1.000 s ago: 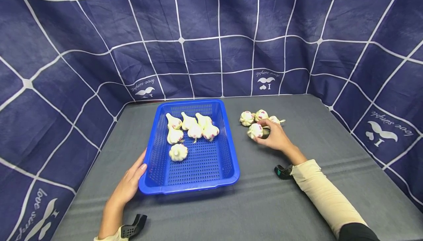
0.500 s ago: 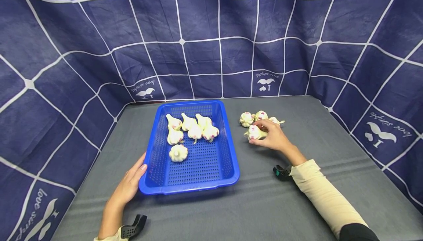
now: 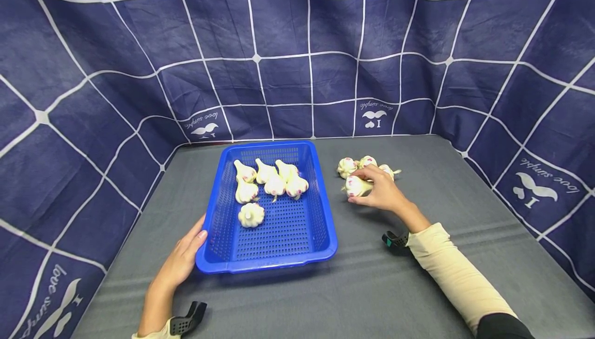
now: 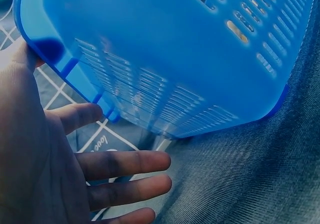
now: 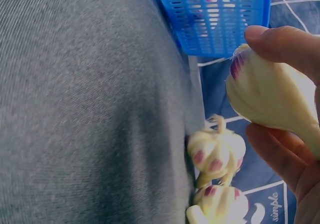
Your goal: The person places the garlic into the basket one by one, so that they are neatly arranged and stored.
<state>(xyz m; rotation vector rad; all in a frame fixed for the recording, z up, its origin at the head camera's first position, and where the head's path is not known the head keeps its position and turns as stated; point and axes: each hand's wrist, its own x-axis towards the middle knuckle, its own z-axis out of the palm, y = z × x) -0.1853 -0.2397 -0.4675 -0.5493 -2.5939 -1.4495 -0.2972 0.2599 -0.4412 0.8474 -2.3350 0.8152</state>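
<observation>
Holding one garlic bulb (image 3: 356,186), I record my right hand (image 3: 386,191) closed just far enough to pinch it between thumb and fingers, neck toward the palm; from the right wrist it looks clear of the table (image 3: 432,184). It sits between the blue basket (image 3: 260,266) and three loose bulbs (image 3: 347,167). Risk, in my judgement: the rounded body could roll out should the pinch slacken, and a low pass leftward could clip the basket's rim. My left hand (image 3: 181,256) touches the basket's left side, thumb at the rim, the lower fingers straight and gripping nothing; so light a contact might let the basket slide if knocked. Count: one bulb held; three on the table, just beyond my right hand; seven in the single basket, six grouped toward its far end, one nearer me.
</observation>
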